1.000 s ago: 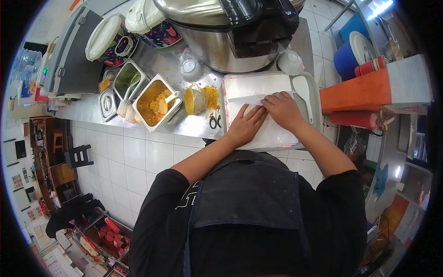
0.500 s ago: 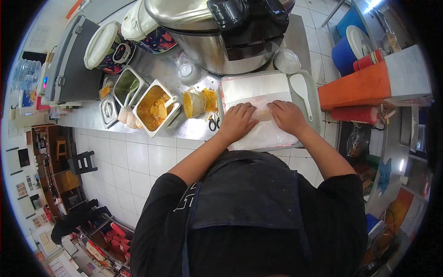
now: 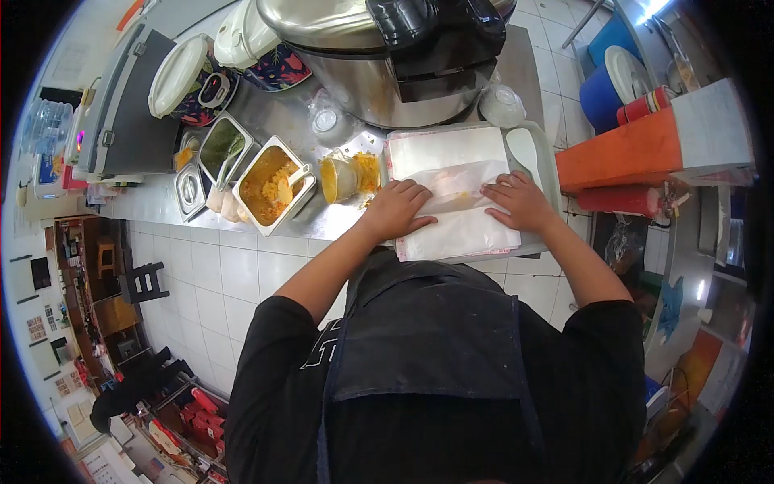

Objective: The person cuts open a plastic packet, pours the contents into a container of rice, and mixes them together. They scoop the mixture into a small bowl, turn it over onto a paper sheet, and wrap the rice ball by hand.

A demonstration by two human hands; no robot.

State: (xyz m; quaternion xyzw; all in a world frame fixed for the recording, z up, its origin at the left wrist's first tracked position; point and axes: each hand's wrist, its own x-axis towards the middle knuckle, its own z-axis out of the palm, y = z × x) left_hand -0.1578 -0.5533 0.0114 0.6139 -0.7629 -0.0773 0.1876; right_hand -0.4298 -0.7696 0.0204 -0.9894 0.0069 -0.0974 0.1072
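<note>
A roll of food in thin white wrapping paper point(image 3: 455, 184) lies across a stack of white sheets point(image 3: 459, 234). Some yellow shows through the wrapping. My left hand point(image 3: 397, 208) grips the left end of the roll, fingers over the top and thumb on the near side. At the right end, my right hand point(image 3: 520, 202) holds it in the same way. The filling itself is mostly hidden by the paper. Just beyond my right hand, a white rice paddle point(image 3: 524, 151) rests on the tray point(image 3: 550, 173).
Left of the sheets, a tipped metal cup point(image 3: 339, 179) sits among orange crumbs. Further left are a metal pan of orange filling point(image 3: 270, 189) and a pan of greens point(image 3: 223, 149). A large steel cooker point(image 3: 347, 85) stands behind, beside a clear-wrapped bowl point(image 3: 501, 106).
My hands have moved apart toward the ends of the roll, uncovering more of its middle. The right hand now covers part of the rice paddle.
</note>
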